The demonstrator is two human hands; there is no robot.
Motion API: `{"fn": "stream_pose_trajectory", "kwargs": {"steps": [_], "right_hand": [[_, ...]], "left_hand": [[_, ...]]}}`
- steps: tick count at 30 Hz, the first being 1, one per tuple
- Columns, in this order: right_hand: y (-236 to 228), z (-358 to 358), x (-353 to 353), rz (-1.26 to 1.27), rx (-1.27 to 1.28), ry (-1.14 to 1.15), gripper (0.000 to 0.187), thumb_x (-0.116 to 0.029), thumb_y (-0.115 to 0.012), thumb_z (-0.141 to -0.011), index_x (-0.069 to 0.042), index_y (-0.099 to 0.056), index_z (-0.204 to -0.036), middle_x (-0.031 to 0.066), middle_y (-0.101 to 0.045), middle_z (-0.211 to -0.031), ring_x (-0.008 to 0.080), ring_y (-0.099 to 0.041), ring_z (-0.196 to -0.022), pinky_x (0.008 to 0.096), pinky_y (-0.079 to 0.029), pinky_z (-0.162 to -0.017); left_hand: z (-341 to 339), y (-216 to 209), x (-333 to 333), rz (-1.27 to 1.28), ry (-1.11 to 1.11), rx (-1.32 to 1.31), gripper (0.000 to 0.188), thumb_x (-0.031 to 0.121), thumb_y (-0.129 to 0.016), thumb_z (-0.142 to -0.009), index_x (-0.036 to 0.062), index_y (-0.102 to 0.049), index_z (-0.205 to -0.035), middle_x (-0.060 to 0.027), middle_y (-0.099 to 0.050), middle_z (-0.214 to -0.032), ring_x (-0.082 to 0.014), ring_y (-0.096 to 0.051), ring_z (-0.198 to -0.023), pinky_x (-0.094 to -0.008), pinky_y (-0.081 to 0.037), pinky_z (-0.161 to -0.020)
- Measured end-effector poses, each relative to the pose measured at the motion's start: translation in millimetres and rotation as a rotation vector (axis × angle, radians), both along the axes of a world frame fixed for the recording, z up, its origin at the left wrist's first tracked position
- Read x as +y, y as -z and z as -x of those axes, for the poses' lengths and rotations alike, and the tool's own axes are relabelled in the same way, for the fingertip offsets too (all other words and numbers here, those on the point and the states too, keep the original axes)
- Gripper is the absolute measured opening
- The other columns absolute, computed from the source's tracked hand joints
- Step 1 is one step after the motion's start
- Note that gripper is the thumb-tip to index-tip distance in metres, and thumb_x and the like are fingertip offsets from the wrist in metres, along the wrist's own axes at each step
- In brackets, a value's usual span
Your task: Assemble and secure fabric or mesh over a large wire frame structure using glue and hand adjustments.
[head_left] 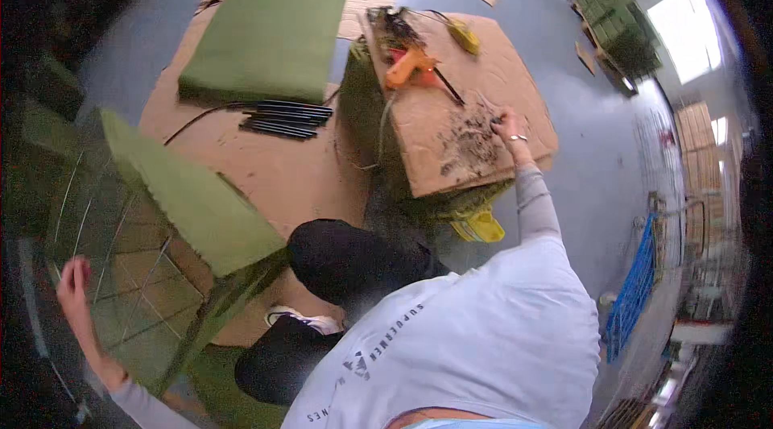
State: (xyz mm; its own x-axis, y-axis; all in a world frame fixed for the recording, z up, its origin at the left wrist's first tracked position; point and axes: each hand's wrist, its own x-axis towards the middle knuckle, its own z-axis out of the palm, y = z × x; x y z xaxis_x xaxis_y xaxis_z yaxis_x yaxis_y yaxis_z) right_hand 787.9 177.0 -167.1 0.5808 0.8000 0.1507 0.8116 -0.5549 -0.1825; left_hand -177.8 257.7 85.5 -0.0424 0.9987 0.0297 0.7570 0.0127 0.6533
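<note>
My right hand (510,124) is over a cardboard-topped stack (507,66), beside scattered dark crumbs (469,147). Its fingers are curled around a small dark bit that I cannot make out. An orange glue gun (409,66) with a black stick rests on the same cardboard. Far out at the left, my left hand (74,277) is raised beside a green panel (189,195) and some thin pale lines. Blur hides whether its fingers grip anything. Several black glue sticks (287,120) lie in a bundle in front of a long green slab (270,26).
Cardboard sheets (266,175) cover the floor around my legs. A yellow object (463,36) lies at the stack's far edge; another yellow piece (481,225) is below its near edge. A dark cord (197,119) runs near the sticks. A blue cart (630,288) stands at right.
</note>
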Motion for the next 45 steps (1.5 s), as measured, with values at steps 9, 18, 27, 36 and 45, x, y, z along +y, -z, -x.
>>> {"fn": "stream_pose_trajectory", "kwargs": {"steps": [9,18,27,36,45], "right_hand": [[20,-82,-13,0.117,-0.182,-0.039,0.022,-0.022,-0.061,-0.08,-0.011,-0.066,-0.098,0.0153,-0.066,-0.094,0.0331,-0.063,-0.09,0.043,-0.049,-0.078],[-54,1,78,-0.163,0.172,-0.354,0.034,-0.029,-0.057,-0.09,0.0,-0.063,-0.107,0.0136,-0.067,-0.09,0.0236,-0.064,-0.081,0.0344,-0.05,-0.073],[-222,456,162,-0.324,0.487,-1.223,0.021,-0.016,-0.062,-0.087,0.001,-0.066,-0.099,0.0071,-0.069,-0.087,0.0106,-0.062,-0.08,0.0258,-0.048,-0.074],[-258,739,261,0.378,-0.673,-1.863,0.014,-0.007,-0.06,-0.079,-0.003,-0.066,-0.091,0.0126,-0.067,-0.087,0.0223,-0.065,-0.078,0.0365,-0.051,-0.071],[-140,732,331,0.38,-0.969,-2.098,0.021,-0.011,-0.057,-0.082,-0.005,-0.059,-0.102,0.0156,-0.065,-0.085,0.032,-0.064,-0.086,0.0408,-0.051,-0.07]], "left_hand": [[141,32,-140,-0.002,-0.367,-0.129,0.036,0.027,-0.049,-0.097,0.0007,-0.056,-0.12,-0.0097,-0.059,-0.115,-0.0182,-0.058,-0.103,-0.0296,-0.045,-0.091],[119,54,-186,-0.143,-0.824,0.12,0.066,0.054,-0.052,-0.087,-0.0005,-0.053,-0.125,-0.016,-0.054,-0.127,-0.0258,-0.049,-0.12,-0.0338,-0.035,-0.1],[100,86,-134,0.104,-0.491,-0.033,0.071,0.059,-0.046,-0.087,-0.0055,-0.052,-0.116,-0.0183,-0.058,-0.111,-0.0246,-0.053,-0.101,-0.036,-0.04,-0.087],[59,92,-149,-0.147,-0.529,0.167,0.067,0.047,-0.049,-0.09,-0.0088,-0.041,-0.125,-0.0287,-0.052,-0.119,-0.0379,-0.051,-0.113,-0.0417,-0.04,-0.094],[30,83,-157,-0.292,-0.535,0.224,0.056,0.037,-0.05,-0.092,-0.0087,-0.042,-0.123,-0.0293,-0.055,-0.111,-0.0428,-0.053,-0.104,-0.0455,-0.043,-0.087]]}}
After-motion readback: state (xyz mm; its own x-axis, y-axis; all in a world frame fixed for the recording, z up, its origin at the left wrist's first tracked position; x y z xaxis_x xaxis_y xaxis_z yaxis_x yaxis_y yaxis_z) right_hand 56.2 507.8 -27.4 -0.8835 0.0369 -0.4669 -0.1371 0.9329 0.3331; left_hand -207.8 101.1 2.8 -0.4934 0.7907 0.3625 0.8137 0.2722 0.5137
